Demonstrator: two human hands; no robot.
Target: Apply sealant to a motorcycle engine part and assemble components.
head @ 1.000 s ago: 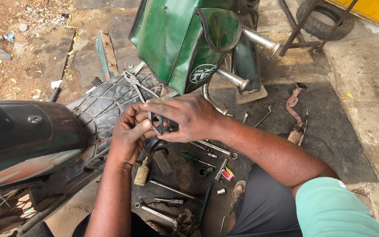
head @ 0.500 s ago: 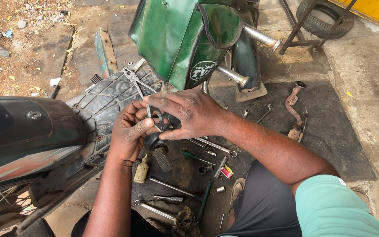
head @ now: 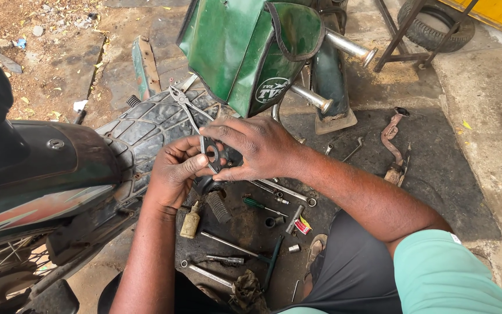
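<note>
Between both hands, flat metal gasket

oval white logo label | on green cover | small red-yellow packet | on ground among tools

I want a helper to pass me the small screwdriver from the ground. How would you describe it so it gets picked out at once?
Look at the oily ground below the two hands, right of the black motorbike. Among the scattered tools there lies the screwdriver, just under the right hand. It alone has a green handle; the tools around it are bare grey metal.
</note>
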